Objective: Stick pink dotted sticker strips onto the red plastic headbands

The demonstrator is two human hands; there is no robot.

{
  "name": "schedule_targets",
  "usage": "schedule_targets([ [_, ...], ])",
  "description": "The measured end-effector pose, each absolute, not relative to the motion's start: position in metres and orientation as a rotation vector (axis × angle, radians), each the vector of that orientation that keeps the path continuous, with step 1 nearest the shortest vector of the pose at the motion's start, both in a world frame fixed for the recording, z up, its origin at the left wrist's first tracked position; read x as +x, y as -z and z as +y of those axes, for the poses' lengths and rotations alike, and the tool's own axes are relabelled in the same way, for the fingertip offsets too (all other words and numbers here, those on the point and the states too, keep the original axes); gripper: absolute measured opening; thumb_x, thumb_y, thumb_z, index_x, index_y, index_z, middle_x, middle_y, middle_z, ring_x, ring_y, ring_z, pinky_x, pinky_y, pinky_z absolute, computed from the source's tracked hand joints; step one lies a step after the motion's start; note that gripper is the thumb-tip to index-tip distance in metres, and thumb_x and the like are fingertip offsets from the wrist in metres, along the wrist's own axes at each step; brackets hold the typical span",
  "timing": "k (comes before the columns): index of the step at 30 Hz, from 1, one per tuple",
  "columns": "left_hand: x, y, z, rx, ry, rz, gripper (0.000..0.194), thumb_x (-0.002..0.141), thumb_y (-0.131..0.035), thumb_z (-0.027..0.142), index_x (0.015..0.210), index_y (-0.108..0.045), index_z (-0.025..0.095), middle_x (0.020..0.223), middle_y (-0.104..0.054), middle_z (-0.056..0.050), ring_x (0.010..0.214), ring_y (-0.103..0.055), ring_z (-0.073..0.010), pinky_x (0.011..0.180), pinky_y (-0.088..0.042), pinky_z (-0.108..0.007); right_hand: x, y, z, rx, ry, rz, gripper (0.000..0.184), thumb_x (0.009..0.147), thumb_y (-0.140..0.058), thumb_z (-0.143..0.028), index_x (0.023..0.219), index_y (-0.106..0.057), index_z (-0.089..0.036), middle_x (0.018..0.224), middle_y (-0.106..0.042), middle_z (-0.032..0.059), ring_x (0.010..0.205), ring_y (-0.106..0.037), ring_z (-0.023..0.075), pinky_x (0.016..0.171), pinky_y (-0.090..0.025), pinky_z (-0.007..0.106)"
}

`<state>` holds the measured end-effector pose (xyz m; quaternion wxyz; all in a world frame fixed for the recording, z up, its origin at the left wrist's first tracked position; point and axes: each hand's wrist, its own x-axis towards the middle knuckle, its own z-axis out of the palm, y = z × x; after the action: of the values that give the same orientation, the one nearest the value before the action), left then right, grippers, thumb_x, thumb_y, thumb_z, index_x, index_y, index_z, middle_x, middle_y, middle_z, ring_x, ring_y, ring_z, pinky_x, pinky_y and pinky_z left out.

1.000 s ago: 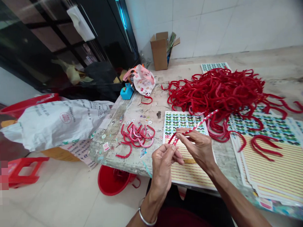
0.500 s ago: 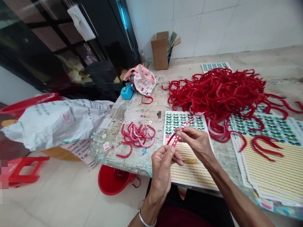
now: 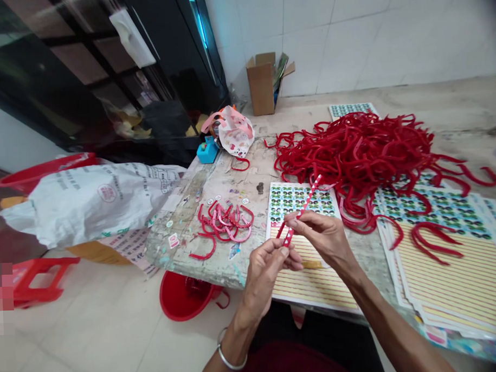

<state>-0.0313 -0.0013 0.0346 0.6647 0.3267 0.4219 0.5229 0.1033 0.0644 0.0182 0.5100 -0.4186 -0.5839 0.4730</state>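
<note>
In the head view, a dotted strip (image 3: 310, 195) is held up over the near sheet (image 3: 316, 289) on the desk (image 3: 188, 220). The strip's long axis runs aslant to the sheet: its near end points back toward the person and a little left, its free far end points away over the sheet's patterned half, toward the red pile (image 3: 352, 150). A red band (image 3: 281, 230) shows next to the strip, over the sheet's left side, its length partly hidden by the fingers.

The left hand (image 3: 269, 264), over the sheet's left edge, pinches the strip's near end between thumb and fingers. The right hand (image 3: 320, 232), over the sheet's middle, is closed on the strip farther along, so a short stretch lies between the hands and the rest extends beyond the right. The two hands are close together.

A yellow-brown piece (image 3: 313, 264) lies on the sheet below the right hand. The pile lies beyond the sheet and to its right, a small heap (image 3: 225, 222) of bands to its left, a stack (image 3: 458, 282) of sheets to its right.
</note>
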Motion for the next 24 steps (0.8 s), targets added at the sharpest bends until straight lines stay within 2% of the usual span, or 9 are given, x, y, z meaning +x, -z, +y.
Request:
schedule_targets([
  [3, -0.033, -0.041, 0.005, 0.815, -1.152, 0.957, 0.017, 0.085, -0.054, 0.027, 0.089, -0.065, 0.014, 0.082, -0.068, -0.007, 0.072, -0.063, -0.0160, 0.075, -0.044, -0.028, 0.101, -0.020, 0.059, -0.943, -1.040, -1.514, 0.008, 0.079, -0.065, -0.025, 0.079, -0.072, -0.022, 0.087, -0.072, 0.0053, 0.083, -0.066, 0.0215, 0.073, -0.055, 0.034],
  [6, -0.033, -0.044, 0.009, 0.803, -1.118, 0.931, 0.022, 0.088, -0.050, 0.028, 0.093, -0.066, 0.015, 0.083, -0.068, -0.008, 0.072, -0.063, -0.0161, 0.072, -0.044, -0.027, 0.101, -0.024, 0.056, -0.925, -0.979, -1.557, 0.008, 0.080, -0.064, -0.022, 0.079, -0.072, -0.022, 0.086, -0.071, 0.0055, 0.083, -0.066, 0.0209, 0.074, -0.053, 0.033],
  [10, -0.035, -0.044, 0.007, 0.769, -1.072, 0.872, 0.024, 0.090, -0.045, 0.026, 0.099, -0.064, 0.014, 0.085, -0.066, -0.009, 0.072, -0.061, -0.0153, 0.069, -0.043, -0.026, 0.102, -0.026, 0.056, -0.973, -1.001, -1.539, 0.011, 0.081, -0.063, -0.025, 0.073, -0.070, -0.020, 0.084, -0.071, 0.0059, 0.078, -0.066, 0.0205, 0.066, -0.053, 0.031],
  [13, -0.037, -0.042, 0.002, 0.798, -1.021, 0.863, 0.022, 0.090, -0.048, 0.024, 0.102, -0.062, 0.012, 0.083, -0.064, -0.008, 0.070, -0.060, -0.0139, 0.071, -0.043, -0.027, 0.104, -0.025, 0.058, -1.038, -0.993, -1.500, 0.012, 0.080, -0.064, -0.028, 0.072, -0.069, -0.020, 0.082, -0.071, 0.0051, 0.074, -0.065, 0.0198, 0.058, -0.052, 0.028],
  [17, -0.040, -0.039, 0.000, 0.855, -0.963, 0.839, 0.021, 0.090, -0.047, 0.024, 0.100, -0.060, 0.011, 0.080, -0.062, -0.007, 0.066, -0.059, -0.0134, 0.070, -0.044, -0.028, 0.105, -0.025, 0.061, -1.084, -0.964, -1.503, 0.013, 0.080, -0.064, -0.028, 0.072, -0.069, -0.019, 0.079, -0.071, 0.0043, 0.072, -0.065, 0.0190, 0.057, -0.051, 0.027],
  [20, -0.042, -0.036, -0.001, 0.876, -0.944, 0.848, 0.020, 0.090, -0.047, 0.026, 0.097, -0.058, 0.011, 0.076, -0.061, -0.005, 0.060, -0.058, -0.0125, 0.065, -0.045, -0.028, 0.107, -0.027, 0.061, -1.057, -0.847, -1.594, 0.011, 0.082, -0.062, -0.025, 0.074, -0.069, -0.020, 0.080, -0.071, 0.0042, 0.073, -0.065, 0.0190, 0.061, -0.051, 0.029],
  [24, -0.045, -0.031, -0.001, 0.963, -0.940, 0.890, 0.021, 0.090, -0.048, 0.028, 0.088, -0.059, 0.011, 0.070, -0.059, -0.003, 0.054, -0.056, -0.0104, 0.060, -0.045, -0.027, 0.109, -0.026, 0.059, -0.954, -0.576, -1.754, 0.010, 0.083, -0.060, -0.015, 0.082, -0.068, -0.020, 0.083, -0.070, 0.0050, 0.080, -0.065, 0.0195, 0.073, -0.052, 0.034],
])
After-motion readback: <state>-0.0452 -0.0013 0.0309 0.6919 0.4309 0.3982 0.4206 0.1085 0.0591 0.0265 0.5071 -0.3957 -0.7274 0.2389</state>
